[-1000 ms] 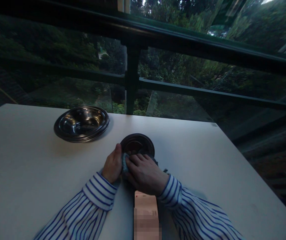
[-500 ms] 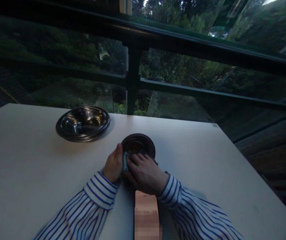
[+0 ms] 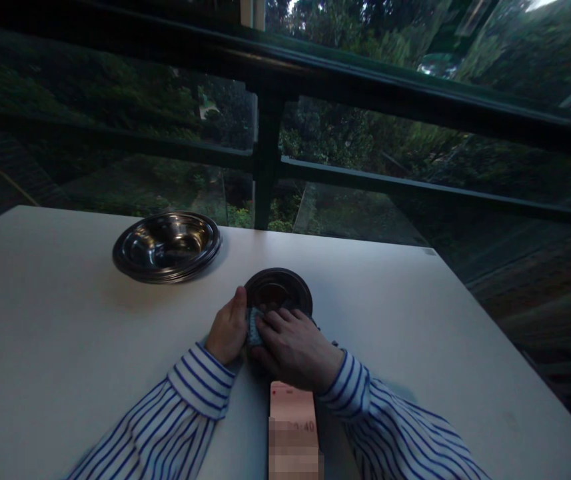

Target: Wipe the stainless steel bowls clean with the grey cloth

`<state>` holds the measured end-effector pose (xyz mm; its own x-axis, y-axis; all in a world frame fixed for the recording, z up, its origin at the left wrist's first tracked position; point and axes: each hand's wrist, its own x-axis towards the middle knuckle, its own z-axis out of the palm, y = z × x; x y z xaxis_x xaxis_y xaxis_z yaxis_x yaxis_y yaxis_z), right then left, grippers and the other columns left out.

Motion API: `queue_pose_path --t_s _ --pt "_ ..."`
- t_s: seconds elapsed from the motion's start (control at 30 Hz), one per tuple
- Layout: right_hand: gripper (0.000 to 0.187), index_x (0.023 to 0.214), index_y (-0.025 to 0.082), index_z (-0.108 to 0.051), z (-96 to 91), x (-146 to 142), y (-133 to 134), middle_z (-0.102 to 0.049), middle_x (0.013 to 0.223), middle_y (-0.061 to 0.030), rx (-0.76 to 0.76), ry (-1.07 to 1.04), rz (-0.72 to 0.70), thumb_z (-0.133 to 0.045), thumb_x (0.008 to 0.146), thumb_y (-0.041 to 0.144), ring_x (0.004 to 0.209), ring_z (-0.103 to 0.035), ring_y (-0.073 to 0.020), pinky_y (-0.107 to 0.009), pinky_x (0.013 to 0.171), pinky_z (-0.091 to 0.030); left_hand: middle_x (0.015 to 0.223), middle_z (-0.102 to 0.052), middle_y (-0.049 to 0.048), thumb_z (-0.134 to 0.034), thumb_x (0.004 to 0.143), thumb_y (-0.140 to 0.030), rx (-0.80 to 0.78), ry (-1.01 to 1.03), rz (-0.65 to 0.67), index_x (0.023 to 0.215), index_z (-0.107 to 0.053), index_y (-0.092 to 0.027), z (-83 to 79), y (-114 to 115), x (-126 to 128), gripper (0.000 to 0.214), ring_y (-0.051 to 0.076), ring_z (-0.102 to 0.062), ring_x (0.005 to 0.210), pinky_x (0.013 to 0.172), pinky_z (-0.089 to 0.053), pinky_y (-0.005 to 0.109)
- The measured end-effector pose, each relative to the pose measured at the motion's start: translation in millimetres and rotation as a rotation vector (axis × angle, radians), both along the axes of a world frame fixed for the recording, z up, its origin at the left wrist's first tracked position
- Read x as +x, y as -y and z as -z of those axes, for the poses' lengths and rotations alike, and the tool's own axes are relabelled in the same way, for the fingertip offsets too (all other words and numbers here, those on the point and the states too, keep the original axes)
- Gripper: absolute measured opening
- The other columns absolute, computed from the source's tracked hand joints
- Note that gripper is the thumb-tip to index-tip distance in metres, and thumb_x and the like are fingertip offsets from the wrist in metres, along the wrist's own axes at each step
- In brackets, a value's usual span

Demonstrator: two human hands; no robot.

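Note:
A small dark round bowl (image 3: 280, 288) stands on the white table (image 3: 65, 320) in front of me. My left hand (image 3: 226, 328) grips the bowl's near left rim, thumb up along its side. My right hand (image 3: 292, 348) is curled over a small bluish cloth (image 3: 254, 327) and presses it against the bowl's near edge. Both wrists wear blue and white striped sleeves.
A wider steel bowl (image 3: 166, 245) sits at the back left of the table. A phone with a lit pinkish screen (image 3: 292, 427) lies at the near edge between my forearms. A dark railing (image 3: 265, 160) and glass stand just behind the table's far edge.
My hands and the small bowl have barely shifted, a little to the right. The phone's screen shows a new reading.

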<state>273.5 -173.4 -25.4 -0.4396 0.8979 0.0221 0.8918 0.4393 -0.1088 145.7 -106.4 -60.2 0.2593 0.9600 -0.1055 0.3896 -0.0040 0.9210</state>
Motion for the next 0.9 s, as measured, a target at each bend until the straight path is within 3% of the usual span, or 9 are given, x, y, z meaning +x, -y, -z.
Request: queue_pose_path --t_s 0.2,0.4,0.63,0.9 --pt "0.03 0.091 0.014 -0.057 -9.3 11.9 5.5 -0.057 0.089 -0.0094 -0.03 0.086 0.019 -0.042 0.082 0.038 0.085 -0.047 -0.0222 -0.037 0.073 -0.032 0.083 -0.069 0.0123 -0.015 0.078 -0.061 -0.022 0.045 0.018 0.09 -0.064 -0.011 2.0 -1.4 -0.3 0.071 0.023 -0.061 0.079 0.075 -0.044 0.033" --pt "0.04 0.11 0.012 -0.048 -3.2 2.0 1.3 -0.055 0.097 -0.0101 0.009 0.003 -0.01 -0.032 0.086 0.04 0.087 -0.047 -0.0221 -0.035 0.071 -0.034 0.085 -0.068 0.0141 -0.011 0.079 -0.06 -0.009 -0.027 0.001 0.089 -0.065 -0.012 -3.7 -0.3 1.1 0.073 0.024 -0.061 0.081 0.076 -0.042 0.034" --pt "0.028 0.092 0.014 -0.057 -10.4 12.5 5.5 -0.057 0.09 -0.0087 -0.033 0.08 0.008 -0.044 0.081 0.036 0.085 -0.047 -0.0219 -0.036 0.073 -0.032 0.077 -0.069 0.0116 -0.015 0.079 -0.06 -0.019 0.048 0.02 0.085 -0.065 -0.012 -0.5 -1.3 -0.1 0.07 0.023 -0.061 0.075 0.071 -0.044 0.032" --pt "0.034 0.104 0.012 -0.051 -6.0 5.2 2.7 -0.057 0.093 -0.0105 -0.006 0.045 -0.032 -0.037 0.085 0.036 0.085 -0.049 -0.0215 -0.035 0.072 -0.034 0.08 -0.07 0.0108 -0.013 0.078 -0.061 -0.069 0.068 0.049 0.089 -0.065 -0.013 -0.8 -1.7 -1.8 0.072 0.022 -0.062 0.076 0.073 -0.045 0.033"
